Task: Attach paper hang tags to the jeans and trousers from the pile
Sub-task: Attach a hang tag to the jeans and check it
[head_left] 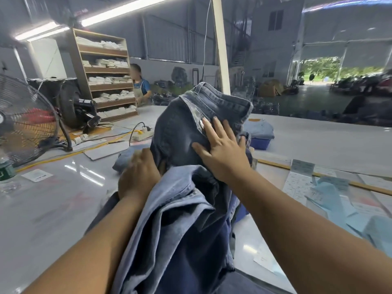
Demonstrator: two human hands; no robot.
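Two bare hands work on a heap of denim on the pale table (63, 204) in front of the person. The dark jeans (180, 132) lie on top of the heap with their long axis running away from the person, waistband at the far end and raised, fly and metal button facing up. The right hand (220, 151) lies flat on them just below the waistband, fingers straight and spread, fingertips near the button. The left hand (137, 177) is at the left edge of the same pair, fingers curled into the cloth; it is blurred, so I cannot tell how firm the grip is. One lighter blue garment (169, 209) drapes over the near end of the heap, toward the person, with darker navy cloth beneath it.

Further off on the right sits one folded pair of light jeans (259, 129) on a blue tray (259, 143). Several light blue paper slips (333, 194) and white printed sheets lie scattered by the right forearm, beside a wooden ruler (318, 174). To the left stand two fans: a large one (23, 124) with a wire cage and a black one (72, 105) behind it. One white power strip (143, 133) with a yellow cable lies between them and the heap. One wooden shelf unit (104, 73) holds stacks of white tags, and one other person (140, 83) stands just past it.
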